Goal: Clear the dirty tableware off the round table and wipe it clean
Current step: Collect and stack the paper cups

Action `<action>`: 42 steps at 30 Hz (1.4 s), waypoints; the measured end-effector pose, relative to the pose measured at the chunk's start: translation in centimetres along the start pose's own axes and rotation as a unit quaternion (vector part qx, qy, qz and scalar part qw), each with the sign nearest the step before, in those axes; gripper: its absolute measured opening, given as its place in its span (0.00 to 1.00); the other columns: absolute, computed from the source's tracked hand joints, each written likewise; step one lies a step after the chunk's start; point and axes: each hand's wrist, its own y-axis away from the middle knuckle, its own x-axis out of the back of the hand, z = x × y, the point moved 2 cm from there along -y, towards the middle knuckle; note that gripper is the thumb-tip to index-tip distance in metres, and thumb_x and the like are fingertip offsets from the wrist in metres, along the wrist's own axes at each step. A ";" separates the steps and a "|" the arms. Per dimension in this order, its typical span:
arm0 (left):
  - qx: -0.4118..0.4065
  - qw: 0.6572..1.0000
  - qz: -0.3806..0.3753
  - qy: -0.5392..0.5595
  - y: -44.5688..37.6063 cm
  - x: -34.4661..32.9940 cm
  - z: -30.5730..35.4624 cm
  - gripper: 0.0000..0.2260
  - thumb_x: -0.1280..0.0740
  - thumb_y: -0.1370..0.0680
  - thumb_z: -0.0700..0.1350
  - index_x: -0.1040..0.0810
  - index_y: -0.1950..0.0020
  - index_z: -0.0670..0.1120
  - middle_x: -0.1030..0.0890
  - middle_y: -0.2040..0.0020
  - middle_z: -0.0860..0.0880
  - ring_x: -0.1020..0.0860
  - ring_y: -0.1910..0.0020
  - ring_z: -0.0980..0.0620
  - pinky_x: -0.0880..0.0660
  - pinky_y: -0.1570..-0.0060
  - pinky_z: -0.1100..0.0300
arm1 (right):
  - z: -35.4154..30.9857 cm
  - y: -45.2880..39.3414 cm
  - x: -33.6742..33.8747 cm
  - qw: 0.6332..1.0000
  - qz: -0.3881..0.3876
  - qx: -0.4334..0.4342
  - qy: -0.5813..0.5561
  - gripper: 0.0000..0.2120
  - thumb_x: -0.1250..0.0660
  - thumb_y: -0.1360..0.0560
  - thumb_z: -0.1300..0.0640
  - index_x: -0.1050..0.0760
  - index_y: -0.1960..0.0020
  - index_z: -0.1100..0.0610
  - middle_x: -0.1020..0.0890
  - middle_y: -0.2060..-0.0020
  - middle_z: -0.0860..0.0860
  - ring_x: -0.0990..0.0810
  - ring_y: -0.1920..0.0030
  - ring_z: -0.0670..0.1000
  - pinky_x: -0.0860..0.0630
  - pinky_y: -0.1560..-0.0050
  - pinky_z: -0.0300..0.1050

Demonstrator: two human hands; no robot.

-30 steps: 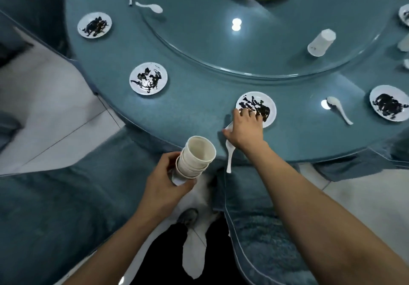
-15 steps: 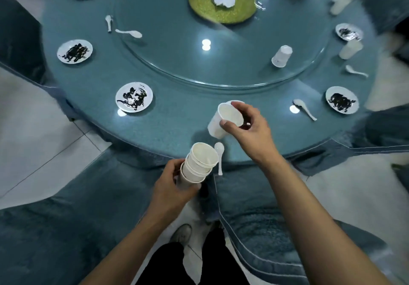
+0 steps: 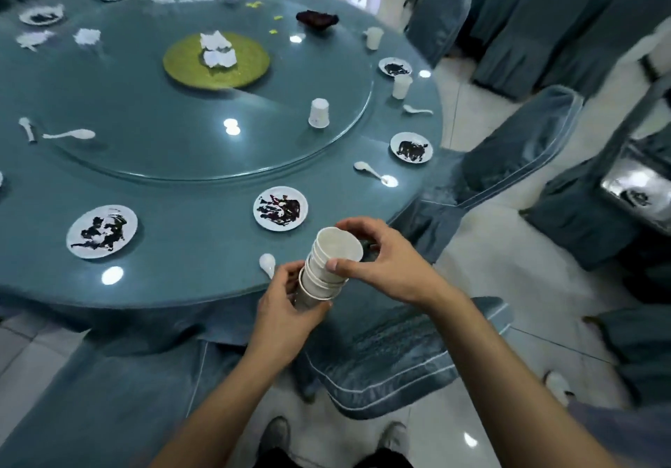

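Cup-collecting step: the left hand (image 3: pixel 281 317) grips the cup stack (image 3: pixel 326 268) just off the worktop (image 3: pixel 188 249) edge, the right hand (image 3: pixel 381 268) pinching the top cup into it; next probably calls for reaching the upturned cup (image 3: pixel 318 113)

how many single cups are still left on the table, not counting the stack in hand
3: an upturned cup on the glass turntable, a cup at the right edge, and a cup farther back on the right. None seem hidden, though the far side is blurry.
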 end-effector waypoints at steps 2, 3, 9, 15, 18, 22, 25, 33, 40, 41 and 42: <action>-0.005 1.000 -0.003 -0.002 0.1 -2.4 0.8 0.26 0.19 0.32 0.39 0.25 0.40 0.56 0.16 0.46 0.57 0.18 0.45 0.58 0.21 0.42 0.53 | 0.9 1.1 2.1 1.000 0.010 0.006 0.026 0.28 0.22 0.34 0.40 0.25 0.37 0.43 0.22 0.41 0.41 0.23 0.41 0.40 0.26 0.35 0.49; -0.007 1.000 -0.001 -0.002 0.2 -3.9 1.3 0.26 0.19 0.32 0.39 0.25 0.40 0.56 0.16 0.45 0.57 0.18 0.45 0.58 0.21 0.42 0.53 | 1.4 1.6 3.3 0.999 0.018 0.012 0.037 0.29 0.23 0.35 0.37 0.26 0.37 0.42 0.23 0.42 0.40 0.23 0.41 0.39 0.26 0.35 0.49; -0.009 1.000 0.020 0.001 1.2 -13.2 4.1 0.26 0.19 0.33 0.42 0.24 0.40 0.56 0.16 0.45 0.58 0.18 0.45 0.58 0.21 0.42 0.52 | 5.8 5.1 13.0 0.992 0.079 0.050 0.081 0.27 0.35 0.28 0.31 0.29 0.32 0.40 0.26 0.38 0.38 0.27 0.37 0.37 0.29 0.32 0.52; -0.003 0.999 0.037 -0.001 2.2 -21.2 5.9 0.27 0.19 0.33 0.39 0.25 0.41 0.55 0.17 0.44 0.57 0.19 0.45 0.60 0.22 0.42 0.58 | 12.2 8.4 21.8 0.950 0.119 0.090 0.275 0.20 0.35 0.23 0.43 0.29 0.33 0.43 0.26 0.38 0.42 0.27 0.38 0.47 0.30 0.35 0.54; 0.000 1.000 0.029 -0.005 1.6 -24.5 6.8 0.26 0.18 0.33 0.39 0.24 0.41 0.55 0.17 0.46 0.61 0.19 0.46 0.61 0.24 0.44 0.61 | 15.2 9.0 24.6 0.932 0.113 0.065 0.338 0.20 0.36 0.22 0.44 0.31 0.31 0.43 0.27 0.36 0.43 0.27 0.38 0.49 0.33 0.34 0.50; -0.001 0.999 0.030 -0.014 -0.8 -28.5 8.3 0.26 0.19 0.32 0.40 0.25 0.41 0.57 0.18 0.46 0.64 0.20 0.46 0.62 0.25 0.46 0.65 | 18.7 7.9 28.3 0.926 0.111 0.050 0.357 0.20 0.36 0.22 0.44 0.30 0.31 0.44 0.27 0.37 0.44 0.28 0.37 0.50 0.36 0.34 0.50; -0.002 0.999 0.038 -0.017 -3.4 -31.3 9.3 0.26 0.19 0.32 0.39 0.25 0.42 0.58 0.18 0.47 0.62 0.20 0.47 0.64 0.27 0.48 0.68 | 20.7 5.6 31.0 0.915 0.097 0.045 0.389 0.20 0.37 0.22 0.43 0.31 0.30 0.43 0.27 0.36 0.45 0.29 0.36 0.50 0.37 0.32 0.50; 0.030 0.994 0.104 0.022 -12.4 -37.5 10.3 0.27 0.18 0.33 0.40 0.24 0.39 0.55 0.17 0.44 0.58 0.19 0.45 0.59 0.24 0.44 0.61 | 23.6 -4.7 37.8 0.900 0.019 0.071 0.429 0.24 0.39 0.22 0.42 0.34 0.27 0.42 0.31 0.30 0.47 0.34 0.30 0.51 0.44 0.28 0.50; 0.039 0.986 0.152 0.051 -18.6 -40.0 12.9 0.27 0.18 0.32 0.39 0.25 0.38 0.52 0.17 0.44 0.56 0.18 0.46 0.58 0.23 0.46 0.62 | 24.9 -11.9 41.8 0.904 -0.012 0.104 0.415 0.23 0.38 0.23 0.42 0.32 0.28 0.43 0.28 0.33 0.47 0.30 0.32 0.52 0.40 0.31 0.51; 0.036 0.984 0.168 0.049 -19.2 -40.1 13.3 0.27 0.18 0.32 0.40 0.25 0.39 0.52 0.17 0.44 0.56 0.18 0.46 0.57 0.22 0.46 0.61 | 24.9 -12.9 42.2 0.902 -0.022 0.107 0.418 0.23 0.38 0.23 0.42 0.32 0.28 0.43 0.27 0.33 0.47 0.30 0.32 0.52 0.40 0.31 0.51; 0.039 0.982 0.181 0.048 -19.9 -40.3 13.5 0.27 0.18 0.32 0.39 0.25 0.39 0.52 0.17 0.44 0.55 0.18 0.46 0.58 0.22 0.47 0.61 | 25.0 -14.1 42.5 0.899 -0.034 0.114 0.421 0.23 0.38 0.22 0.42 0.33 0.28 0.43 0.28 0.33 0.47 0.30 0.32 0.51 0.41 0.31 0.50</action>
